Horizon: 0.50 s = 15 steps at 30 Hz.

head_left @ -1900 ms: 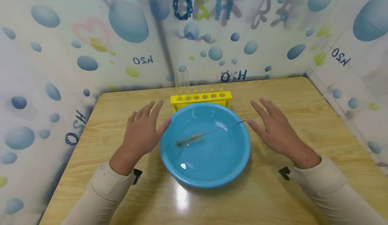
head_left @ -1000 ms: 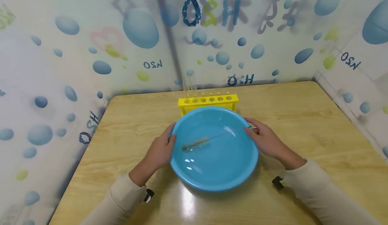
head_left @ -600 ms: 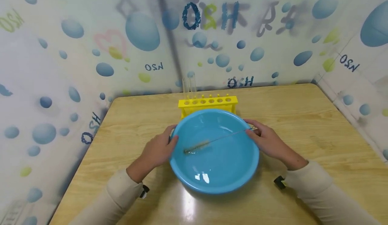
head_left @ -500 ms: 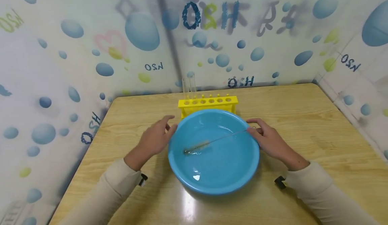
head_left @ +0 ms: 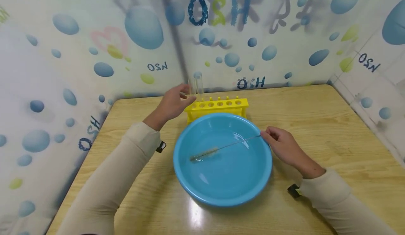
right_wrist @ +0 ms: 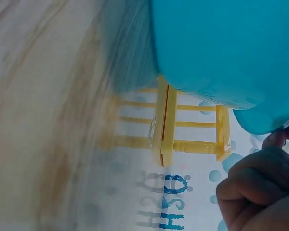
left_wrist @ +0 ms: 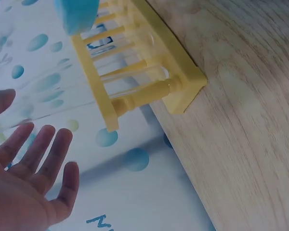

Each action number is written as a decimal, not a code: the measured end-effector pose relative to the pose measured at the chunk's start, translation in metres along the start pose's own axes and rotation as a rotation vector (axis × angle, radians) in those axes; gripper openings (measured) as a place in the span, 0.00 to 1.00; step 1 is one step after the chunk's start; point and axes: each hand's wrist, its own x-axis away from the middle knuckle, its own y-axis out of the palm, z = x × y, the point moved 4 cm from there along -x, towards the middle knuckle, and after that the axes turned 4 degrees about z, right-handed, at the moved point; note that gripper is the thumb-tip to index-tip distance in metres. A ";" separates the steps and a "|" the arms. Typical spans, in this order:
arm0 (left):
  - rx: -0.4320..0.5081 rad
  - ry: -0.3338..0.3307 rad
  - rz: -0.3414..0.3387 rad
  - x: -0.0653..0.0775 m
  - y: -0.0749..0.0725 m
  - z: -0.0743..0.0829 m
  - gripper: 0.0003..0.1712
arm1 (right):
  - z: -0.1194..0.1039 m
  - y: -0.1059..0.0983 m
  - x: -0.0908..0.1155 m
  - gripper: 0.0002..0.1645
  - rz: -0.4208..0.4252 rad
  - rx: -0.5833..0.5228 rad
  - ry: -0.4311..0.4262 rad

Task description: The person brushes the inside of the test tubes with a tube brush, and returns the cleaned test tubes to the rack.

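A blue basin (head_left: pixel 223 202) of water stands on the table, and a test tube brush (head_left: pixel 204 154) slants across it with its bristles in the water. My right hand (head_left: pixel 283 147) pinches the end of the brush's wire handle at the basin's right rim; curled fingers (right_wrist: pixel 253 185) show in the right wrist view. Behind the basin is a yellow test tube rack (head_left: pixel 218 104) with two clear test tubes (head_left: pixel 199 87) at its left end. My left hand (head_left: pixel 172 103) is beside these tubes, its thumb and fingers (left_wrist: pixel 53 154) apart around the nearer one.
The wooden table (head_left: pixel 316 122) runs back to a wall (head_left: pixel 269 34) printed with blue drops and letters. Another wall (head_left: pixel 31 105) rises on the left. The basin stands close in front of the rack.
Both hands went to the basin's rim. My left hand then left it and moved up to the test tubes. My right hand took hold of the brush's handle.
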 end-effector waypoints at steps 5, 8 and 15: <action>-0.022 0.033 0.063 0.000 0.000 0.004 0.20 | -0.004 0.001 0.002 0.25 0.020 0.000 -0.011; 0.004 0.046 0.107 0.000 -0.003 0.008 0.19 | -0.005 0.000 0.003 0.24 0.033 0.012 -0.010; 0.097 0.118 0.289 0.009 -0.026 0.014 0.18 | -0.006 0.001 0.003 0.23 0.033 0.021 0.001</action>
